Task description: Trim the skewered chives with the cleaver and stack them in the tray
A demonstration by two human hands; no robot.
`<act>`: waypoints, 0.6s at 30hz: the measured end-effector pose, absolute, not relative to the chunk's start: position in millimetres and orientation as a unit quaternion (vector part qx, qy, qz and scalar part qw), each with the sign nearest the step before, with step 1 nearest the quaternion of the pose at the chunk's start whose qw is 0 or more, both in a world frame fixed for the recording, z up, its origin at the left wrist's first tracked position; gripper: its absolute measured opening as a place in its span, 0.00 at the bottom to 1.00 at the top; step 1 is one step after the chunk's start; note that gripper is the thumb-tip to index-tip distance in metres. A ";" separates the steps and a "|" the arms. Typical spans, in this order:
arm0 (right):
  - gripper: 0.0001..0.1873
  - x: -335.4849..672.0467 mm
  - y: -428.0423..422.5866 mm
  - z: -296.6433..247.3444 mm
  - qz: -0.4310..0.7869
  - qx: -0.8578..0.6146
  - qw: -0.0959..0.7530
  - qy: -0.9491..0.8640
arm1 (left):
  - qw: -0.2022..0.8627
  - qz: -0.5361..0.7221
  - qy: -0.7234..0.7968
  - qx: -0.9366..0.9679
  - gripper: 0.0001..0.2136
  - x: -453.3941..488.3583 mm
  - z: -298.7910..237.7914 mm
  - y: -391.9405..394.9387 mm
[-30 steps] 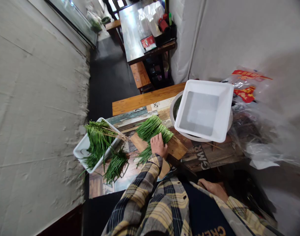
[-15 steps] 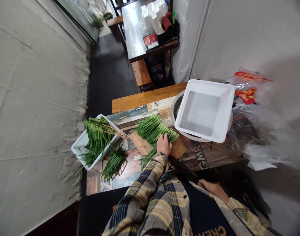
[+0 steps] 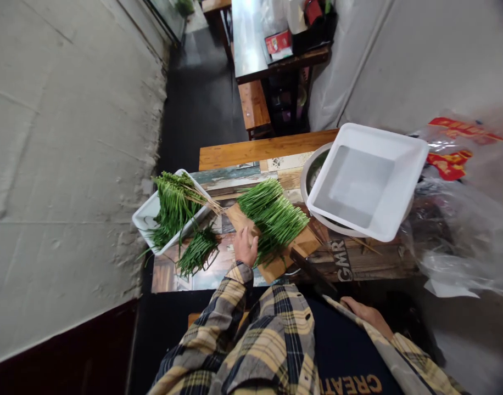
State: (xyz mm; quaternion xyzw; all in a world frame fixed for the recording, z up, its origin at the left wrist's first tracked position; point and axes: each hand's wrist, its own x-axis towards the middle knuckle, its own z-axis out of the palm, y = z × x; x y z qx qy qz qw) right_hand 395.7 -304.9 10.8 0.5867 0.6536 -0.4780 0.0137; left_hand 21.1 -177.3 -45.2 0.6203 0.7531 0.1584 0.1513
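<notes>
A thick row of green chives (image 3: 276,216) lies across a wooden cutting board (image 3: 275,269). My left hand (image 3: 245,247) rests at the board's left edge, fingers stretched out and thumb apart, beside the chives and holding nothing. At the lower right, my right hand (image 3: 367,317) is closed around the handle end of a dark-bladed knife (image 3: 313,273). The blade's far end reaches the board's front right corner; the handle itself is mostly hidden. Left of the board, a smaller bunch of chives (image 3: 197,251) lies loose on the patterned table (image 3: 163,274).
A white tray (image 3: 146,216) on the left holds skewered chives (image 3: 173,206), their sticks pointing right. An empty white tub (image 3: 367,184) sits tilted over a metal bowl (image 3: 307,189). Plastic bags (image 3: 461,219) crowd the right. Another table (image 3: 251,49) stands beyond.
My left hand has come off the chives and shifted left to the board's edge. The view has shifted a little; the knife remains in my right hand.
</notes>
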 end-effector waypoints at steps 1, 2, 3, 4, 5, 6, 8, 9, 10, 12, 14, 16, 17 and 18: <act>0.14 396.9 -302.7 10.1 -0.484 0.580 0.019 0.655 | 0.153 0.154 0.758 0.615 0.23 16.9 -45.8 -183.6; 0.14 397.3 -300.3 9.4 -0.491 0.571 0.024 0.657 | 0.158 0.147 0.759 0.614 0.24 15.8 -46.1 -188.9; 0.15 397.0 -297.6 8.8 -0.497 0.562 0.028 0.660 | 0.166 0.139 0.757 0.617 0.26 17.7 -46.0 -193.1; 0.15 396.0 -294.8 8.5 -0.500 0.555 0.029 0.664 | 0.174 0.130 0.750 0.625 0.28 21.8 -45.8 -196.1; 0.16 394.5 -291.9 8.4 -0.500 0.549 0.026 0.669 | 0.184 0.119 0.741 0.634 0.31 27.5 -45.7 -198.1; 0.17 392.6 -288.9 8.7 -0.497 0.545 0.022 0.675 | 0.193 0.108 0.732 0.644 0.34 33.9 -45.8 -199.7; 0.18 387.9 -283.1 10.0 -0.483 0.542 0.014 0.688 | 0.217 0.083 0.712 0.663 0.39 46.7 -46.6 -203.4; 0.19 385.3 -280.4 10.8 -0.475 0.539 0.010 0.695 | 0.229 0.071 0.703 0.669 0.40 52.4 -47.4 -206.5; 0.19 382.7 -278.0 11.5 -0.468 0.537 0.006 0.702 | 0.240 0.061 0.697 0.673 0.40 57.4 -48.4 -210.6; 0.19 378.1 -273.8 11.8 -0.452 0.539 0.004 0.711 | 0.253 0.051 0.691 0.675 0.40 65.0 -50.2 -221.8; 0.20 374.9 -270.5 9.7 -0.441 0.534 0.005 0.721 | 0.256 0.053 0.695 0.670 0.40 69.2 -51.1 -233.8; 0.21 373.2 -267.6 5.2 -0.438 0.522 0.011 0.732 | 0.257 0.061 0.703 0.661 0.39 69.5 -50.6 -241.8; 0.22 372.9 -266.3 2.5 -0.438 0.514 0.013 0.738 | 0.255 0.068 0.707 0.656 0.39 68.2 -49.8 -242.9; 0.22 372.7 -265.0 -0.2 -0.437 0.507 0.014 0.743 | 0.251 0.077 0.712 0.651 0.39 66.3 -48.8 -241.8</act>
